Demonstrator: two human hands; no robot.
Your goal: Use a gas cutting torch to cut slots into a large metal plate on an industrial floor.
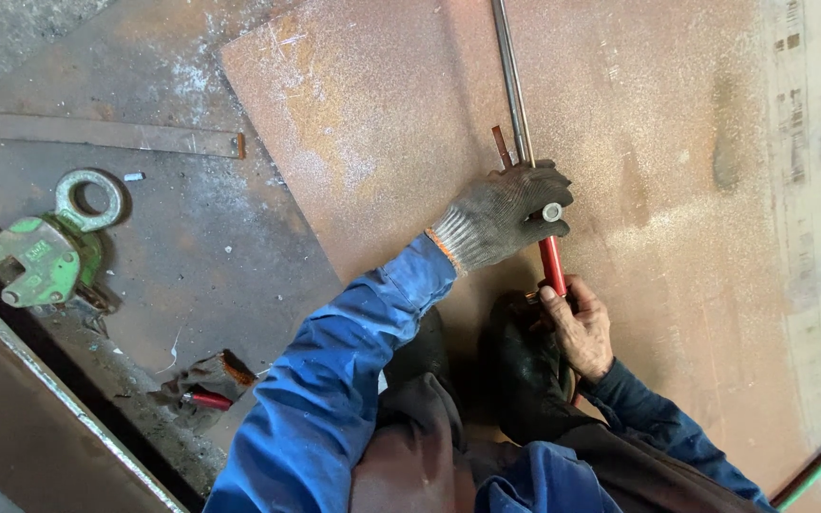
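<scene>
Gloved left hand (501,217) grips rod (513,81) | bare right hand (579,328) holds red handle (552,264) | rusty plate (658,190) | green clamp (45,252) far left

Camera: one only, worn on the person's head.
Direction: it looks steeply down, almost straight onto the rusty steel plate (677,142) and the grey floor plate (192,228) beside it.
Distance: near; the person's own blue sleeves (334,380) fill the lower middle.
Top edge: the long metal rod (510,76) runs out of the picture there.
Tilt: perhaps a little turned, since the plate edges run slantwise.
Shared part: no second view.
</scene>
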